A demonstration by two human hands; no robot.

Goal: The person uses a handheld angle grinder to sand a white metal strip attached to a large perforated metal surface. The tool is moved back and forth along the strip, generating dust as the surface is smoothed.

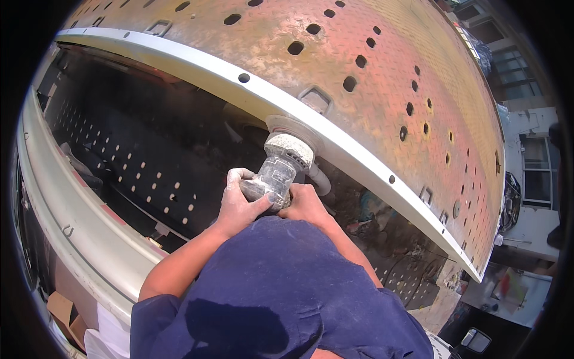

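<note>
Both my hands are closed around a dusty grey and black orbital sander (279,170) in front of my body. My left hand (238,203) wraps the body and side knob from the left, its fingers whitened with dust. From the right, my right hand (306,203) grips the rear end near a pale hose, with its fingertips partly hidden. The sander's round pad (293,127) meets the side of a long pale metal rail (269,94). The rail edges a perforated metal deck (382,113) with worn red, yellow and brown colouring.
Below the rail lies a dark gap with a perforated panel (149,161). A curved cream body panel (89,209) runs along the left. At lower left stands a cardboard box (67,314). Debris (382,215) shows at right under the rail, and a building with windows (538,170) beyond.
</note>
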